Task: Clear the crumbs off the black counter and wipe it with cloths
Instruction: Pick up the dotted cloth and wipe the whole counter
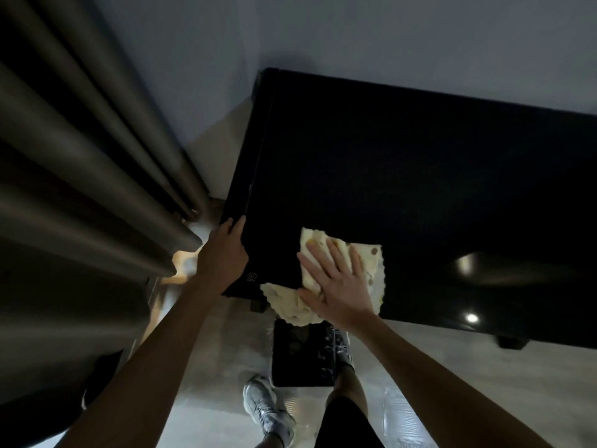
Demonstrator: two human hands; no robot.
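Black and glossy, the table (420, 176) fills the upper right of my view, curtain (80, 156) folds at left. On the floor below stands a dark bin (302, 357). My right hand (336, 282) lies flat on the pale cloth (361, 263) at the near edge, fingers (334, 253) spread wide. My left hand (223, 253) grips the table's left corner, fingers curled over it.

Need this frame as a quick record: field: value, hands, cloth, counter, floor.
surface: black counter, glossy, light reflections at right
cloth: pale yellow cloth, near front left corner, part hanging over the front edge
right hand: right hand flat on the cloth, fingers spread
left hand: left hand holding the counter's left edge
crumbs: none discernible
floor: black bin below the cloth
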